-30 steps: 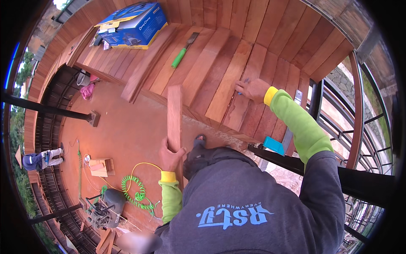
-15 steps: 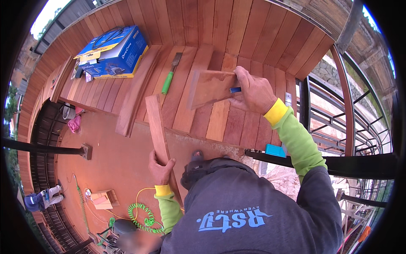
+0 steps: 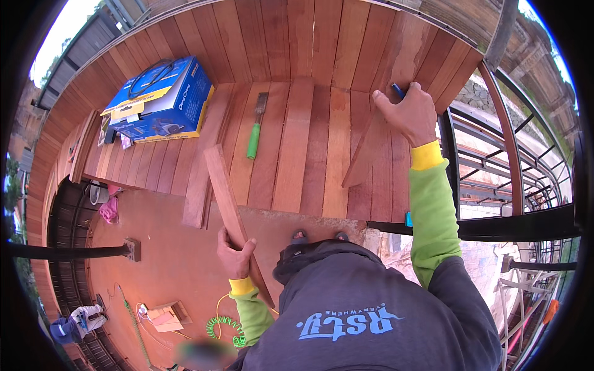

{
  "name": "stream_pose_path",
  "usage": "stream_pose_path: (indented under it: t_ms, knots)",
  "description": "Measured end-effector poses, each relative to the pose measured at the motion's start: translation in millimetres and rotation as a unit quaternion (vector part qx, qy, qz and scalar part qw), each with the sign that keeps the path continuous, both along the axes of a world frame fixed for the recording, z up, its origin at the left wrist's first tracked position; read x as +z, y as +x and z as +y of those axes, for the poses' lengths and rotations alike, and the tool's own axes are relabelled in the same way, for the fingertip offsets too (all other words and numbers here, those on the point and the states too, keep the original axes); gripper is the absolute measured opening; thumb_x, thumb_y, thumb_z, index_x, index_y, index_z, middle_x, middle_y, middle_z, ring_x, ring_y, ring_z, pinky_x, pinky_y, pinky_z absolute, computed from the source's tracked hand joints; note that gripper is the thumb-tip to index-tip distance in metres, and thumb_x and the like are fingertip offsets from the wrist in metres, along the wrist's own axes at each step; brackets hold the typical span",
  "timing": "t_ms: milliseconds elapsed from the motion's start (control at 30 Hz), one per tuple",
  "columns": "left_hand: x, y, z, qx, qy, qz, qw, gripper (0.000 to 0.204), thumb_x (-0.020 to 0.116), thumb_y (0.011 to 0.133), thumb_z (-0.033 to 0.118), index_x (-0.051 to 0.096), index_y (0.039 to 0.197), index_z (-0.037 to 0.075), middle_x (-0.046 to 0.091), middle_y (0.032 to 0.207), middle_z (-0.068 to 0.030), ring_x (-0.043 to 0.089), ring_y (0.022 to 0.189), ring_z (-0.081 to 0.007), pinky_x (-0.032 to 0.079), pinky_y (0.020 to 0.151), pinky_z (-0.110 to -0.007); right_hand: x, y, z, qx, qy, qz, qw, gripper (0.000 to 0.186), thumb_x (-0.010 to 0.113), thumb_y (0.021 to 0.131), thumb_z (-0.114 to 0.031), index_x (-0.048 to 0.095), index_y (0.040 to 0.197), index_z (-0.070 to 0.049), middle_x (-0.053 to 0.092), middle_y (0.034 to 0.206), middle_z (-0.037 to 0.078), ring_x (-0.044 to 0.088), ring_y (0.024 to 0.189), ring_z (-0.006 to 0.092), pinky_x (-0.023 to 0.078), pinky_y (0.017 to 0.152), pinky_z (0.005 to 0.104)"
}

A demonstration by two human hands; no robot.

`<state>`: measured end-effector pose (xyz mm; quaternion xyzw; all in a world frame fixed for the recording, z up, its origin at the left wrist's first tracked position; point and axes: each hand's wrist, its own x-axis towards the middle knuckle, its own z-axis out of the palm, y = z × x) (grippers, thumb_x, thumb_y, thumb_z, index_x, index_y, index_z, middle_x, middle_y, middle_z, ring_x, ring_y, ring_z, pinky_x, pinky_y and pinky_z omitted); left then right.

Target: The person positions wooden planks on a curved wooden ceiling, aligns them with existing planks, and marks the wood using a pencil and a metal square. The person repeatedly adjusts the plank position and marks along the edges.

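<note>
My left hand [image 3: 236, 255] is closed round a long narrow wooden board [image 3: 226, 191], which slants up toward the bench edge. At the right end of the bench, my right hand [image 3: 411, 116] grips a short wooden board [image 3: 365, 151] near its top, close to the backrest. The short board stands on the slats, seen nearly edge-on. A blue pen-like stick [image 3: 398, 91] juts from the same hand; its kind is unclear. Left of the middle, a chisel with a green handle [image 3: 253, 141] lies on the wooden bench [image 3: 312, 167].
A blue and yellow tool box [image 3: 162, 102] with a cable on top sits at the bench's left. A loose plank [image 3: 207, 161] overhangs the front edge. Metal framing [image 3: 489, 176] stands right. Green coiled hose [image 3: 226, 329], an open carton [image 3: 168, 316] and a crouching person [image 3: 79, 323] are lower left.
My right hand has moved right and toward the backrest with the short board, turning it from broad side to nearly edge-on. The left hand keeps its hold on the long board.
</note>
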<state>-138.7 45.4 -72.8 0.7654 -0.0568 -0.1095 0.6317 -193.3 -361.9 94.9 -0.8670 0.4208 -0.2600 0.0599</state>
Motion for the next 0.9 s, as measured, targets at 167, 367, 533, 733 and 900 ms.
stream_pose_path:
  t_ms: [167, 367, 533, 733, 900]
  knots:
    - [-4.9, 14.1, 15.3, -0.016, 0.025, 0.002, 1.000, 0.063, 0.077, 0.062, 0.010, 0.051, 0.117, -0.006, 0.059, 0.104, -0.0129, 0.057, 0.096, -0.0203, 0.047, 0.087, -0.033, -21.9, 41.9, -28.2, -0.006, 0.118, 0.139, 0.983, 0.058, 0.065, 0.071, -0.050, 0.070, 0.098, 0.001, 0.069, 0.097, 0.021, 0.067, 0.092, 0.0358, 0.053, 0.082, 0.0412]
    - [-18.0, 22.4, 28.2, -0.032, 0.046, 0.004, 0.998, 0.066, 0.080, 0.059, 0.013, 0.052, 0.116, -0.006, 0.059, 0.101, -0.0132, 0.057, 0.094, -0.0213, 0.048, 0.085, -0.034, -86.6, 78.5, -43.8, -0.026, 0.225, 0.302, 0.926, 0.059, 0.063, 0.074, -0.047, 0.065, 0.117, -0.007, 0.062, 0.122, 0.016, 0.059, 0.114, 0.0303, 0.048, 0.096, 0.0382]
    - [-7.7, 26.1, 31.9, -0.059, 0.083, 0.023, 0.995, 0.067, 0.081, 0.058, 0.014, 0.052, 0.115, -0.006, 0.060, 0.100, -0.0138, 0.058, 0.093, -0.0213, 0.048, 0.085, -0.034, -126.0, 77.9, -48.9, -0.033, 0.225, 0.307, 0.924, 0.056, 0.065, 0.076, -0.046, 0.065, 0.116, -0.007, 0.063, 0.121, 0.015, 0.060, 0.114, 0.0298, 0.048, 0.096, 0.0382]
    - [4.2, 40.9, 25.9, -0.107, 0.108, 0.015, 0.988, 0.068, 0.081, 0.058, 0.014, 0.052, 0.116, -0.007, 0.061, 0.102, -0.0148, 0.059, 0.094, -0.0216, 0.048, 0.086, -0.034, -143.9, 72.1, -46.1, -0.016, 0.238, 0.371, 0.897, 0.054, 0.063, 0.078, -0.046, 0.065, 0.115, -0.007, 0.064, 0.120, 0.014, 0.062, 0.109, 0.0307, 0.050, 0.092, 0.0398]
    - [7.7, 46.1, 17.2, -0.135, 0.114, -0.011, 0.984, 0.070, 0.082, 0.058, 0.015, 0.052, 0.117, -0.009, 0.061, 0.103, -0.0164, 0.060, 0.096, -0.0227, 0.049, 0.087, -0.034, -161.1, 67.0, -48.7, -0.020, 0.209, 0.331, 0.920, 0.050, 0.061, 0.081, -0.046, 0.066, 0.113, -0.008, 0.065, 0.115, 0.015, 0.063, 0.107, 0.0307, 0.052, 0.089, 0.0400]
